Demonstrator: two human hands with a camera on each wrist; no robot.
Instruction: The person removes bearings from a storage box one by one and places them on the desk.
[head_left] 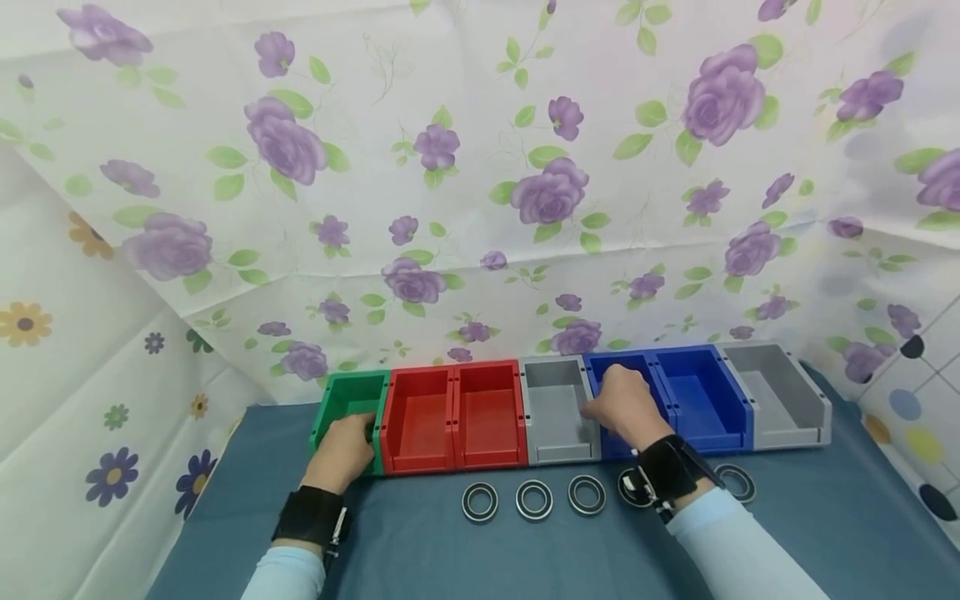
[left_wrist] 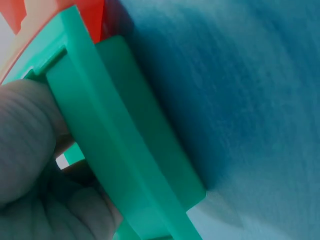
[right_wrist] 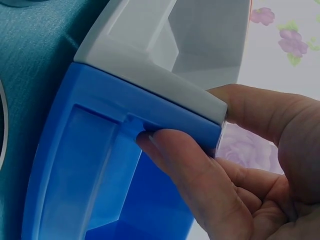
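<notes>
My left hand [head_left: 345, 450] grips the front part of the green bin [head_left: 327, 408] at the left end of a row of plastic bins. In the left wrist view its thumb [left_wrist: 25, 135] lies against the front of the bin, and its other fingers are partly hidden behind the wall. With my right hand [head_left: 630, 404] I pinch the adjoining side walls of a blue bin [right_wrist: 95, 100] and a grey bin [right_wrist: 165, 80]. The thumb is on the blue side and a finger reaches over to the grey side, as the right wrist view shows.
Two red bins [head_left: 416, 463] stand beside the green one; another blue bin [head_left: 701, 400] and a grey bin [head_left: 772, 387] end the row at right. Several ring-shaped bearings [head_left: 467, 502] lie in front on the blue-grey cloth [head_left: 420, 550]. A flowered curtain [head_left: 465, 275] hangs behind.
</notes>
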